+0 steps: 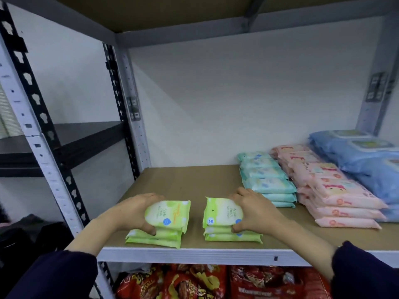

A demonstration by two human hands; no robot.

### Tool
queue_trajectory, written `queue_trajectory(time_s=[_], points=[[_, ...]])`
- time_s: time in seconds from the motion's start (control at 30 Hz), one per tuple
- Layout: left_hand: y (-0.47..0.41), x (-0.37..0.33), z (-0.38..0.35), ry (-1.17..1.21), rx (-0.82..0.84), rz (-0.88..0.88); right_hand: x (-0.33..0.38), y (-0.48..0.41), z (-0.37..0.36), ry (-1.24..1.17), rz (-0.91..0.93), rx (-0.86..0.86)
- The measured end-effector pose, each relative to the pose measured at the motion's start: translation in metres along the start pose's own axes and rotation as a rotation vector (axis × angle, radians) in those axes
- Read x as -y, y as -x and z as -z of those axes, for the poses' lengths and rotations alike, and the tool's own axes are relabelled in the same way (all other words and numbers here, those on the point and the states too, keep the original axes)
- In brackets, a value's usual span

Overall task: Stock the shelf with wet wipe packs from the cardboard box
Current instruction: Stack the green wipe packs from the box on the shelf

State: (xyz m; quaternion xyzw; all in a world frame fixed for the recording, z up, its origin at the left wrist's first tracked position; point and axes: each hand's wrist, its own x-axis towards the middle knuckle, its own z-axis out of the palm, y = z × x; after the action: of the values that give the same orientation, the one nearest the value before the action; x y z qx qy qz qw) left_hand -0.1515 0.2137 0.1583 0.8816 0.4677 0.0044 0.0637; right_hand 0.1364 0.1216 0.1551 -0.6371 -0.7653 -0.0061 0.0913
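Two short stacks of green wipe packs sit at the front edge of the shelf [216,180], one under each hand. The left hand [133,210] curls over the left stack [159,229], gripping its top packs; the right hand [252,210] clasps the right stack [224,223] likewise. Beyond the right hand, teal packs [267,180], pink packs [332,184] and blue packs [362,156] are already stocked. Bare shelf remains behind both hands; the box is out of view.

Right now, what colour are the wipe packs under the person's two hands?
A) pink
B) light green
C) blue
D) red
B: the left hand and the right hand each rest on a stack of light green packs, the left stack and the right stack, at the front of the shelf; the pink packs lie further right.
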Motion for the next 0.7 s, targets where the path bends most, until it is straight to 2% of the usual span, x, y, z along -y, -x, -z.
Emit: queue_trajectory(time_s=[0.1,0.3,0.7], points=[[-0.006,0.007,-0.007,0.021,0.077,0.030,-0.004,-0.008,0.006,-0.078,-0.031,0.109],[-0.007,0.006,-0.006,0.078,0.153,0.054,-0.007,-0.026,0.013,-0.119,0.020,0.312],[-0.009,0.004,0.001,0.118,0.210,0.074,-0.012,-0.037,0.013,-0.179,-0.002,0.385]])
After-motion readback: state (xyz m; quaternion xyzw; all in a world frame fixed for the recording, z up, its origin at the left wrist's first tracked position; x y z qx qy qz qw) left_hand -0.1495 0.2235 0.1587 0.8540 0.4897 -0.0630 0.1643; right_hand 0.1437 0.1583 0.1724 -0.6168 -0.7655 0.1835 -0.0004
